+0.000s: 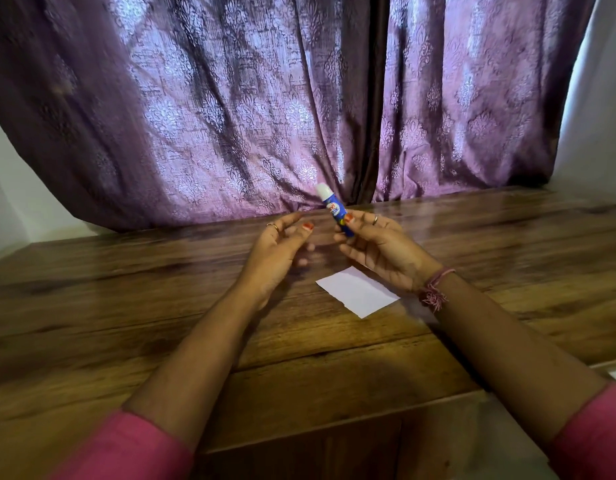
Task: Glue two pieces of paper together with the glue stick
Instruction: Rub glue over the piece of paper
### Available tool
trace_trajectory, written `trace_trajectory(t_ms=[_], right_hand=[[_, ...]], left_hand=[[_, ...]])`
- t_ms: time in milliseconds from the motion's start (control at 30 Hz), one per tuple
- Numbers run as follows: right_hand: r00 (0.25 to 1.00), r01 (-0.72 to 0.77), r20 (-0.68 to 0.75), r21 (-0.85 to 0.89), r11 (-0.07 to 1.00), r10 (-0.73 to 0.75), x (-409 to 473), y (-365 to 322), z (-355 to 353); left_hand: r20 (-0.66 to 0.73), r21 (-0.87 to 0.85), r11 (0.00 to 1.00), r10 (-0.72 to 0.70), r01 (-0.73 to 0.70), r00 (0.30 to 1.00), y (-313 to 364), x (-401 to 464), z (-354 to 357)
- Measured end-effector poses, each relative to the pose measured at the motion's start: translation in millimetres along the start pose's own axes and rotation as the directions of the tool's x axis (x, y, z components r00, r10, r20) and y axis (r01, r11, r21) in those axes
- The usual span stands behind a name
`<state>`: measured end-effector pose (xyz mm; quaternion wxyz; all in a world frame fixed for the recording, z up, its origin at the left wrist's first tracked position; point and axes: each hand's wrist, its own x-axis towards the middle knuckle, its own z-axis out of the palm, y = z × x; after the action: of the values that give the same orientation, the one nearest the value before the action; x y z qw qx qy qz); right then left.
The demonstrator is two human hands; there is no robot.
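My right hand (379,247) holds a blue glue stick (336,209) by its lower end, raised above the table and tilted up to the left, its white cap on top. My left hand (282,251) hovers just left of it, palm inward, fingers apart and holding nothing; it is slightly blurred. A white piece of paper (358,292) lies flat on the wooden table (126,306) below and between my wrists, partly hidden by my right hand. I see one sheet only; whether a second lies under it I cannot tell.
A purple patterned curtain (265,98) hangs close behind the table's far edge. White walls flank it on both sides. The table's near edge (334,431) drops off just in front of my pink sleeves.
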<state>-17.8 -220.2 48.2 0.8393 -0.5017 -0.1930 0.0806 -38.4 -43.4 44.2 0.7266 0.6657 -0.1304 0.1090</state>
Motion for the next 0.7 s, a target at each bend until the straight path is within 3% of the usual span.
trace_trajectory(t_ms=[100, 133, 200, 267, 433, 700], right_hand=[[0.995, 0.037, -0.102, 0.126, 0.991, -0.024, 0.7, -8.2, -6.8], [0.991, 0.043, -0.136, 0.157, 0.987, -0.021, 0.9, -10.1, -9.0], [0.981, 0.054, -0.193, 0.207, 0.977, -0.013, 1.5, -12.3, -13.0], [0.974, 0.056, -0.225, 0.237, 0.97, -0.001, 1.2, -13.7, -16.3], [0.977, 0.027, -0.214, 0.245, 0.969, 0.027, -1.8, -14.5, -19.7], [0.975, 0.005, -0.218, 0.249, 0.969, 0.051, -18.4, -11.7, -26.5]], left_hand=[[0.088, 0.332, 0.941, 0.038, -0.066, 0.995, -12.4, -2.4, -7.9], [0.175, 0.48, 0.867, 0.057, -0.136, 0.983, -16.4, -3.9, -9.9], [0.383, 0.71, 0.619, 0.06, -0.335, 0.922, -21.2, -6.5, -11.2], [0.474, 0.771, 0.485, -0.003, -0.413, 0.881, -21.8, -8.8, -7.7], [0.472, 0.812, 0.447, -0.122, -0.376, 0.873, -21.5, -15.6, -5.3], [0.494, 0.807, 0.406, -0.068, -0.429, 0.867, -19.7, -33.3, -2.1]])
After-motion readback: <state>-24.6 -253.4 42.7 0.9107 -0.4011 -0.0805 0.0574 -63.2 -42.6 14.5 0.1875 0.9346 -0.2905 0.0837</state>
